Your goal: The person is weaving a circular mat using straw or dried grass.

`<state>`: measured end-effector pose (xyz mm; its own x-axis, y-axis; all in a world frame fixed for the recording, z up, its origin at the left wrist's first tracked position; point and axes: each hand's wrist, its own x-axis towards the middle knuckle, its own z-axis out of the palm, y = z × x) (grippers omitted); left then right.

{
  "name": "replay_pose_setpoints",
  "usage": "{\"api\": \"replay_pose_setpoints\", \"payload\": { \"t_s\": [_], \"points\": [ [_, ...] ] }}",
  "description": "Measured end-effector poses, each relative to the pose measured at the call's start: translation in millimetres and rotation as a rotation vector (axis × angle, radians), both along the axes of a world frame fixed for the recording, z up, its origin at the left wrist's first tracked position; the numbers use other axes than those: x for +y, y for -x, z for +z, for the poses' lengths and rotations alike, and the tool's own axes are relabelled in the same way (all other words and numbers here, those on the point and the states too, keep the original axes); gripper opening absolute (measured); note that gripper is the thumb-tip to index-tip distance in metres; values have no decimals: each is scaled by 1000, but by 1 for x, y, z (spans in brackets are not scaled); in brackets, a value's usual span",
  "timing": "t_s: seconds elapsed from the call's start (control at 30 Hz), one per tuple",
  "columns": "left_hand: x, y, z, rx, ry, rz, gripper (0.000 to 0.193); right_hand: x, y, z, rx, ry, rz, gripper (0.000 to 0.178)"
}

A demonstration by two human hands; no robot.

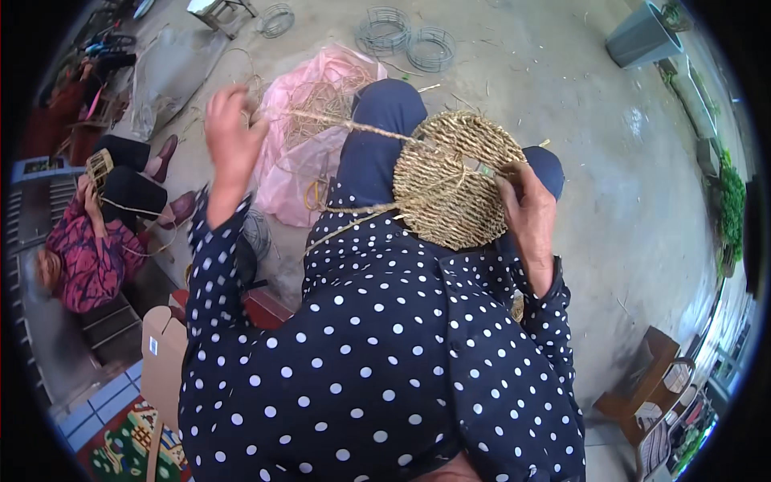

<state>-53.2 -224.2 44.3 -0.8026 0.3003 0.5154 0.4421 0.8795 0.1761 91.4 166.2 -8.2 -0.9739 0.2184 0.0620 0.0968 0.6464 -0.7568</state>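
A round woven straw piece [450,201] rests on my lap, its rows of twisted straw running across it. My right hand [530,213] pinches its right edge, thumb on the near face. From its upper left a straw cord [361,127] stretches out to my raised left hand [233,132], which is closed on the cord's far end and a little blurred. More straw strands [345,210] trail from the piece's left side across my lap. A small pale tag-like bit [484,169] shows on the weave near my right fingers.
A pink plastic bag [289,177] with loose straw lies beyond my left knee. Wire rings [384,30] lie on the floor ahead. A grey bin [645,36] stands far right, a wooden chair [650,386] near right. At left sits another person [88,257] holding a small woven frame.
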Motion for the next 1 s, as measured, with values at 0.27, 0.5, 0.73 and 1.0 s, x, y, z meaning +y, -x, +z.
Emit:
{"api": "replay_pose_setpoints", "payload": {
  "t_s": [0.27,0.5,0.73,1.0],
  "points": [
    [44,-41,43,-1055,-1153,-527,11,-69,52,45,175,291,595,36],
    [112,-48,-17,-826,-798,-550,12,-41,42,65,-549,823,484,50],
    [145,-75,-47,-546,-723,-606,15,-56,30,28,-252,413,295,18],
    [117,-26,-77,-763,-953,-245,12,-60,28,27,149,-104,61,11]
  ]
}}
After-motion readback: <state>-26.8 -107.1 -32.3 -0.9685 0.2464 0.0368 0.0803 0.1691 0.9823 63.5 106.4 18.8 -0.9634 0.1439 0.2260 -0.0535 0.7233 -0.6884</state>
